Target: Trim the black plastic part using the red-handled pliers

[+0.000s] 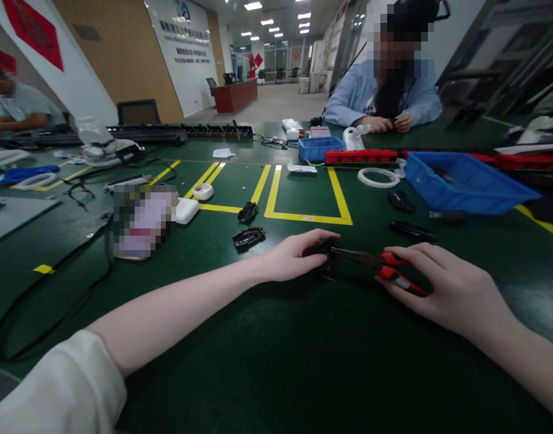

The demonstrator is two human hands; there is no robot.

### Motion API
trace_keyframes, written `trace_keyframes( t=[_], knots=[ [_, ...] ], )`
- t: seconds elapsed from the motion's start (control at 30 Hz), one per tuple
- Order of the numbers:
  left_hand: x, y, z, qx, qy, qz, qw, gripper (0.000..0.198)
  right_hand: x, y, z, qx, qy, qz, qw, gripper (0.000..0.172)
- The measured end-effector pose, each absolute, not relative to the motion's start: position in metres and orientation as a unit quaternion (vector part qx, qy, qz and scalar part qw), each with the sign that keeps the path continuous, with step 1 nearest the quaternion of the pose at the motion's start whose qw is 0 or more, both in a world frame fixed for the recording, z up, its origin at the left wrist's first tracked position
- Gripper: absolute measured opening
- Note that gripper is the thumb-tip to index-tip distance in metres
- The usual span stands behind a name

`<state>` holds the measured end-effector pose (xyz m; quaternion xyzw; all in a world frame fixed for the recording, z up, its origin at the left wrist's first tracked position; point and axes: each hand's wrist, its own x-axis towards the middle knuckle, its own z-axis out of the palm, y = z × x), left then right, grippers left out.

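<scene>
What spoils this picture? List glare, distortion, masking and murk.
Head view: pale glare on the table at right; the left pillar leans, likely wide-angle distortion; pixelation masks the phone; the black piece in the left hand is too dark for detail.

This is an office used like a workshop: a green table (240,355) with pliers (373,260) and blue bins (473,191), a red desk (235,96), and maybe a firm's sign (186,41).
</scene>
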<state>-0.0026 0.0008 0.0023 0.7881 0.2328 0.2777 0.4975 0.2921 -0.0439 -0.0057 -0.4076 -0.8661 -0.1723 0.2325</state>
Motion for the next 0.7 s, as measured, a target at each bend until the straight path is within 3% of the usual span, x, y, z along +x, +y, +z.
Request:
trace_keyframes(
  t=[0.17,0.7],
  knots=[
    [-0.0031,-0.0001,0.0023,0.808,0.235,0.285,0.459,0.049,0.2907,-0.0426,-0.0051,-0.393,-0.862,-0.231,0.222,0.036],
    [-0.0019,-0.0031,0.0039,0.784,0.251,0.274,0.497,0.038,0.2866,-0.0467,-0.0012,-0.392,-0.844,-0.307,0.200,0.033]
  ],
)
